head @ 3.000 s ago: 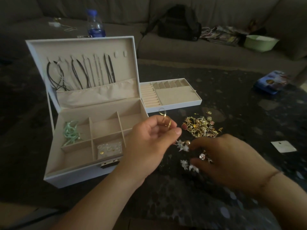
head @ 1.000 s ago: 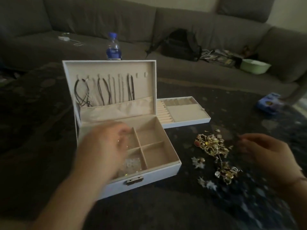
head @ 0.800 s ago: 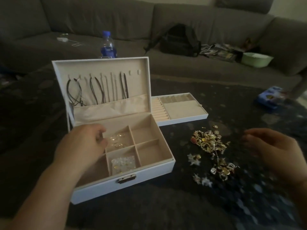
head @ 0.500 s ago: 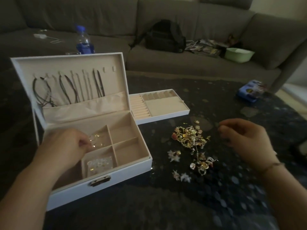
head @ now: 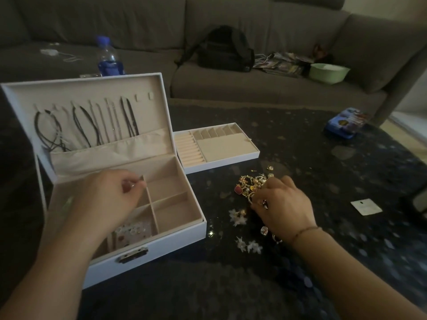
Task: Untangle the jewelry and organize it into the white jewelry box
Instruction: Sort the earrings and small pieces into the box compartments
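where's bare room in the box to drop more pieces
Two right-hand compartments of the white jewelry box, behind and beside the earring compartment, look bare. The side tray's flat pad too. Crowded: the jewelry pile under the right hand.

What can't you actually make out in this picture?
- Head view: the left hand covers the white jewelry box's left compartments.
- Whether its fingertips pinch anything: too small.
- The right hand hides part of the tangled jewelry pile.
- Single pieces: too dim and small.
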### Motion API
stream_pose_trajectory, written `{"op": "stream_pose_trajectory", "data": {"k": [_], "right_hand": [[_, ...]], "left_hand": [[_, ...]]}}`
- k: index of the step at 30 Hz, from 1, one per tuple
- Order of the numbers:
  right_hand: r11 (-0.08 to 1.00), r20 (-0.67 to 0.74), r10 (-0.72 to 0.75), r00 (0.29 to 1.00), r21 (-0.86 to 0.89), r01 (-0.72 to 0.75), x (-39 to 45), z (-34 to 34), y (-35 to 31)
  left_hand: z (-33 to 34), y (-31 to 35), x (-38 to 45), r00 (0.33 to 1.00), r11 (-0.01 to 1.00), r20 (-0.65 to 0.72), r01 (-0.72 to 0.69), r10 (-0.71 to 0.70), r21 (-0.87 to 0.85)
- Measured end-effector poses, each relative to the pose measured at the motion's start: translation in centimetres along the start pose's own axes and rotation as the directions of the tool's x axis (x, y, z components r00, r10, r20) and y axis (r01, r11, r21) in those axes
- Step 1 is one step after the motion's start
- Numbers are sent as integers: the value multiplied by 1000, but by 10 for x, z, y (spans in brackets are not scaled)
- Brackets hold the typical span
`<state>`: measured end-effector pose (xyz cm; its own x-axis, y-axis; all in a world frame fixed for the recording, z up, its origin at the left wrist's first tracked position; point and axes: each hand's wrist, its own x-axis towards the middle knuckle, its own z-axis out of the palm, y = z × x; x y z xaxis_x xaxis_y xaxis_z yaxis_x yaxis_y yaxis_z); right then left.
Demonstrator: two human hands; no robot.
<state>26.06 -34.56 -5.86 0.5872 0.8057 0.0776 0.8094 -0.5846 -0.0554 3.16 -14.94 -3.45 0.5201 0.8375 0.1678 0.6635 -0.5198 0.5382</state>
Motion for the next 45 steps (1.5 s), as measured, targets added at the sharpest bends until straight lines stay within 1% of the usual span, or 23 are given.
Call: {"op": "stream_pose_trajectory", "data": {"k": [2, 4, 5, 6, 8, 10, 12, 15, 17, 20, 23, 24, 25, 26, 27, 28, 29, 30, 32, 36, 38, 41, 45], "right_hand": [[999, -31, 27, 999, 40, -26, 0, -4, 4], [966, -104, 117, 988, 244, -89, -1, -15, 10], [920, -121, 169, 978, 375, -113, -2, -20, 14], [863, -96, 218, 971, 483, -146, -3, -25, 16], [783, -7, 250, 968, 590, -197, -5, -30, 17], [732, 47, 230, 972, 650, -205, -8, -29, 12], [682, 48, 186, 981, 712, -164, -11, -31, 2], [548, 41, 103, 994, 831, -91, -17, -39, -13], [463, 55, 56, 997, 883, -75, -20, -42, -22], [382, 89, 27, 996, 919, -92, -20, -40, -28], [332, 119, 41, 992, 935, -126, -15, -35, -27], [348, 102, 71, 992, 930, -120, -12, -32, -25], [441, 52, 109, 993, 893, -95, -8, -27, -22], [619, -18, 128, 992, 782, -66, -4, -21, -17], [797, -63, 115, 991, 602, -54, 0, -14, -13], [908, -70, 86, 994, 417, -49, 4, -8, -11], [956, -41, 68, 997, 288, -54, 6, -1, -9], [974, 0, 61, 998, 217, -60, 8, 4, -7], [986, 34, 60, 998, 155, -64, 11, 9, -6], [997, -38, -2, 999, 78, 5, 11, 13, -6], [997, -56, -6, 998, 78, 10, 12, 15, -6], [996, -41, 48, 998, 82, -45, 13, 16, -4], [1000, -11, 13, 1000, 7, -13, 13, 10, 1]], "left_hand": [[4, 8, -2, 999, 995, -28, -43, 41, -93], [9, 14, -5, 991, 985, -76, -117, 108, -126], [11, 19, -8, 986, 978, -99, -147, 134, -147], [14, 24, -12, 981, 970, -118, -174, 155, -168], [22, 36, -20, 967, 950, -139, -238, 213, -203], [30, 50, -28, 954, 919, -119, -298, 276, -258], [38, 62, -35, 939, 885, -60, -341, 340, -317], [48, 73, -40, 907, 839, 17, -381, 420, -389], [52, 75, -42, 892, 813, 28, -397, 451, -426], [55, 74, -41, 904, 794, 43, -351, 426, -496], [49, 73, -35, 932, 779, 153, -174, 327, -603], [47, 72, -33, 937, 769, 191, -114, 294, -629], [45, 72, -31, 940, 754, 224, -50, 257, -655], [43, 72, -30, 942, 731, 255, 15, 219, -682], [42, 71, -29, 941, 706, 283, 72, 187, -705], [41, 71, -28, 937, 685, 307, 114, 167, -720], [40, 70, -28, 932, 669, 327, 142, 158, -729], [40, 70, -28, 926, 656, 343, 163, 155, -737], [39, 68, -27, 918, 638, 364, 187, 157, -747], [37, 67, -26, 915, 619, 371, 200, 159, -759], [37, 67, -26, 913, 625, 377, 202, 159, -754], [38, 67, -27, 914, 636, 374, 195, 158, -746], [39, 67, -27, 914, 658, 369, 175, 168, -732]]}}
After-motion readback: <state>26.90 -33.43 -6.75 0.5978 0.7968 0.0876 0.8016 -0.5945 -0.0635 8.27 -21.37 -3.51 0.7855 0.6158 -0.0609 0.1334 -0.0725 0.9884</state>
